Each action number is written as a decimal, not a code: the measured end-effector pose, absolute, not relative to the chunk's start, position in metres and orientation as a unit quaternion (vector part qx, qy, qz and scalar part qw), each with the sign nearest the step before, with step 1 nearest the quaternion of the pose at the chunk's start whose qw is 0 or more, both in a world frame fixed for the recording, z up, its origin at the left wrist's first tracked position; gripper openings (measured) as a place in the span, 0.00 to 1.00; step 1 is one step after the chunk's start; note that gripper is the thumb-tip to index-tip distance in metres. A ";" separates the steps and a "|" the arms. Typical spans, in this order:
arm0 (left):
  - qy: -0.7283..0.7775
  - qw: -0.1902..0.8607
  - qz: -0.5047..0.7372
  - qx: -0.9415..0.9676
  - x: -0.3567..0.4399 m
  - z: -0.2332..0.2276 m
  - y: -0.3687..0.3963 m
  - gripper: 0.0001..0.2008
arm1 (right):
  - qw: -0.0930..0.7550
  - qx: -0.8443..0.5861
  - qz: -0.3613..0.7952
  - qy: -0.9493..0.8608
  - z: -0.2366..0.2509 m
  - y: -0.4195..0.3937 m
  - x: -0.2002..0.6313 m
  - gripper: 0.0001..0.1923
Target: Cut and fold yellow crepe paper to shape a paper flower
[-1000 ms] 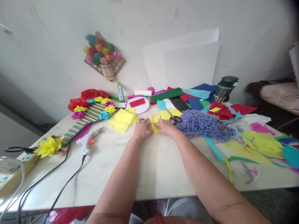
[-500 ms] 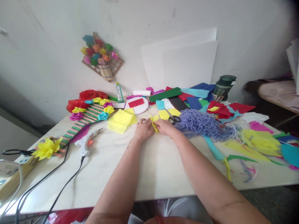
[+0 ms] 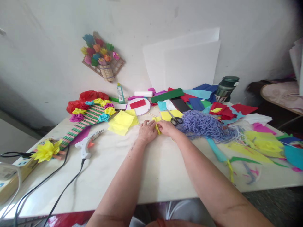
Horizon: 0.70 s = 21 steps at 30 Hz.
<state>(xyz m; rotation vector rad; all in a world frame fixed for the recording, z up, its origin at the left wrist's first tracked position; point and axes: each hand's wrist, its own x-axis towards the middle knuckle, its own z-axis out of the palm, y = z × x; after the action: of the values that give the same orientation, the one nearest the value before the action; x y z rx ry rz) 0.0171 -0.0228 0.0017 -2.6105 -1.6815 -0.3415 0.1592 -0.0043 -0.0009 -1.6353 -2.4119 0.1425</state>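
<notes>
Both hands meet at the far middle of the table (image 3: 151,170). The left hand (image 3: 146,131) and the right hand (image 3: 167,127) each have their fingers pinched together on one small yellow paper strip (image 3: 156,124), which lies between them, folded narrow and touching the table top.

Just left of the hands lies one stack of yellow paper squares (image 3: 121,122). Just right of them sits one pair of scissors (image 3: 175,119), with black handles, resting on another yellow sheet, and beside that one heap of purple yarn (image 3: 207,126). Near the left arm lies one white glue gun (image 3: 87,144), its black cord running off the near edge. One green glue bottle (image 3: 120,93) stands upright by the wall, with one white roll (image 3: 144,94) lying beside it. One round white disc (image 3: 139,106) carries one red rectangle. One striped fan-shaped craft (image 3: 87,118) bears several paper flowers. Two white boards (image 3: 187,63) lean on the wall, and one dark jar (image 3: 226,86) stands at their right
</notes>
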 end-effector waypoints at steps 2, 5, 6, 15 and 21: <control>-0.535 0.012 -0.108 -0.838 0.018 0.002 -0.023 0.23 | 0.134 -0.561 0.063 -0.814 -0.002 -0.004 0.160 0.15; -0.532 0.023 -0.108 -0.839 0.019 0.001 -0.022 0.22 | 0.167 -0.558 0.090 -0.808 -0.003 -0.003 0.161 0.20; -0.533 0.027 -0.108 -0.839 0.019 0.001 -0.022 0.22 | 0.177 -0.554 0.100 -0.807 -0.003 -0.003 0.162 0.21; -0.534 0.050 -0.108 -0.837 0.021 -0.002 -0.022 0.22 | 0.234 -0.561 0.150 -0.779 -0.001 -0.001 0.163 0.17; -0.525 0.026 -0.103 -0.845 0.018 -0.003 -0.020 0.23 | 0.201 -0.588 0.087 -0.779 -0.004 -0.005 0.161 0.18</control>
<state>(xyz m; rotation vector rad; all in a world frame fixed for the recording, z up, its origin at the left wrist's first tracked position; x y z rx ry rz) 0.0182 -0.0199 -0.0029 -2.6099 -1.6219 -0.3189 0.1610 -0.0049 -0.0043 -1.6430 -2.1754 0.2430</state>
